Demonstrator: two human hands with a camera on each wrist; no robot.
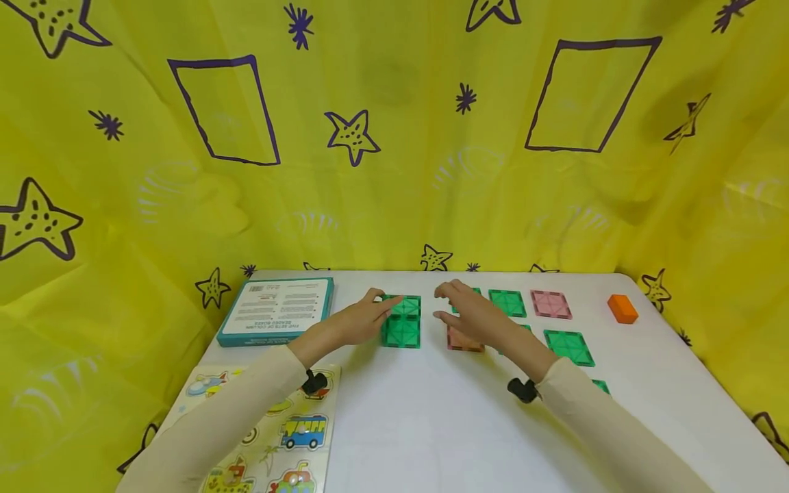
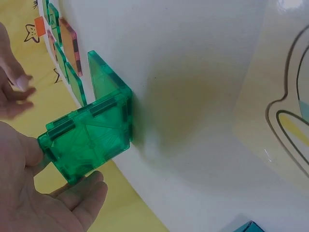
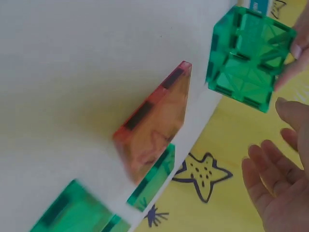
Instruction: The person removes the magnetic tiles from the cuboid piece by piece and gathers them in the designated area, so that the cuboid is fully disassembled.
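Note:
My left hand [image 1: 360,322] pinches the upper part of a translucent green magnetic tile structure [image 1: 403,334] on the table. In the left wrist view, green square tiles [image 2: 91,137] stand at an angle against another one, with my thumb and fingers at the outer edge. My right hand [image 1: 471,311] is in the air to the right, fingers loosely bent and holding nothing. An orange-pink square tile [image 3: 159,116] lies below it on the table. The right wrist view shows the right palm [image 3: 285,181] apart from the green structure.
Further right lie more green tiles [image 1: 568,348], a pink tile [image 1: 551,305] and an orange block [image 1: 622,309]. At the left are a teal-edged box [image 1: 274,309] and a vehicle puzzle board [image 1: 329,428]. A yellow patterned curtain [image 1: 394,205] surrounds the white table [image 1: 419,424].

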